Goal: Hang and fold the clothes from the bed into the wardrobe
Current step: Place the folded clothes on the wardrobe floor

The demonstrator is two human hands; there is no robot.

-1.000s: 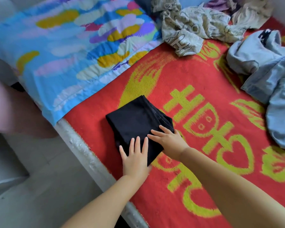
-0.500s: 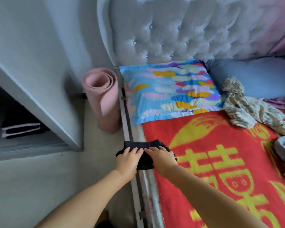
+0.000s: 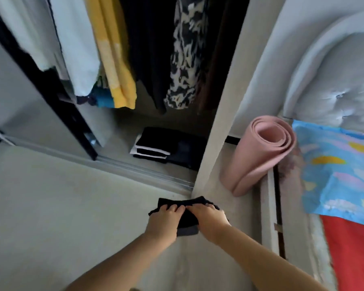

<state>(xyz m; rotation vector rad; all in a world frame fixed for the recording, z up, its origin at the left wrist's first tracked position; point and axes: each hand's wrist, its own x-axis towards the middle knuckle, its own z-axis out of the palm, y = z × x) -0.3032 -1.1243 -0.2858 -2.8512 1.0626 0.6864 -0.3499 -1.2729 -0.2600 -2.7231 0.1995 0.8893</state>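
Left hand [image 3: 165,219] and right hand [image 3: 208,217] grip a folded black garment [image 3: 187,219] from both sides | held above floor before open wardrobe [image 3: 214,122] | soft, light; support underneath so folds hold.

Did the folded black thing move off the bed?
Yes. The folded black garment, held by the left hand and right hand, has left the red bedspread and is now over the floor, near the open wardrobe.

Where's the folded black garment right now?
In the head view it is low and centre, held off the floor by the left hand and right hand: the folded black garment, just before the open wardrobe.
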